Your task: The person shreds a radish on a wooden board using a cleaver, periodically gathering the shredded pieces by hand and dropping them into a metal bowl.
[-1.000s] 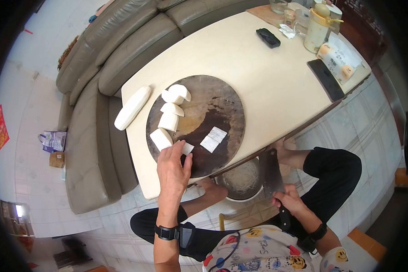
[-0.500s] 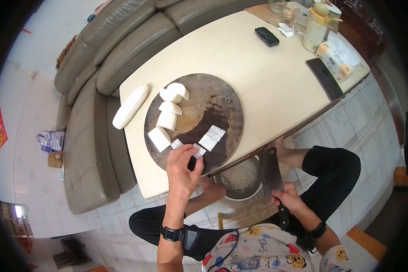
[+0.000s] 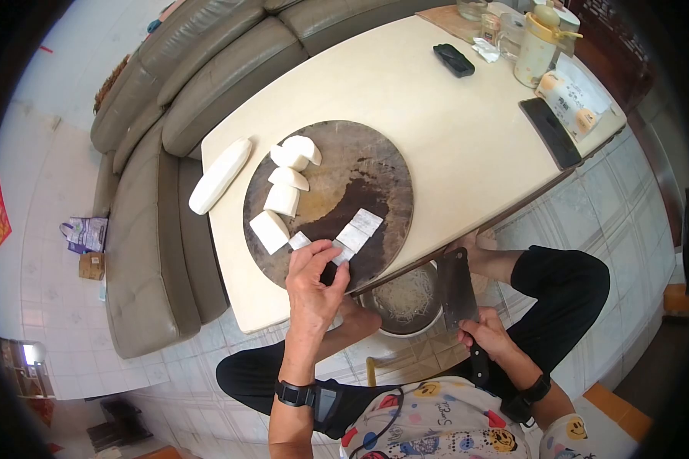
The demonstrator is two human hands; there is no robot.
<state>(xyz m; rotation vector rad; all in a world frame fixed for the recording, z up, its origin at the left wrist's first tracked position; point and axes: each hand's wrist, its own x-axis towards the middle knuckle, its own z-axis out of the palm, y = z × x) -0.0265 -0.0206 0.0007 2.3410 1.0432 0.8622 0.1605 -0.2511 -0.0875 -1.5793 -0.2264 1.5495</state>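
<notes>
My left hand is over the near edge of the round chopping board, its thumb and fingers closed on a thin white radish slice. That slice touches the lower end of a short row of flat radish slices. Another small slice lies partly behind my fingers. Thick radish chunks line the board's left side. My right hand grips the handle of a cleaver, whose dark blade points away from me beside the table edge, off the board.
A whole peeled radish lies on the cream table, left of the board. Below the edge stands a metal bowl with white shreds. A phone, tissue pack, black object and yellow-topped bottle are farther back.
My left hand has shifted slightly right, bringing the pinched slice up against the row of slices. My right hand and the cleaver have hardly moved.
</notes>
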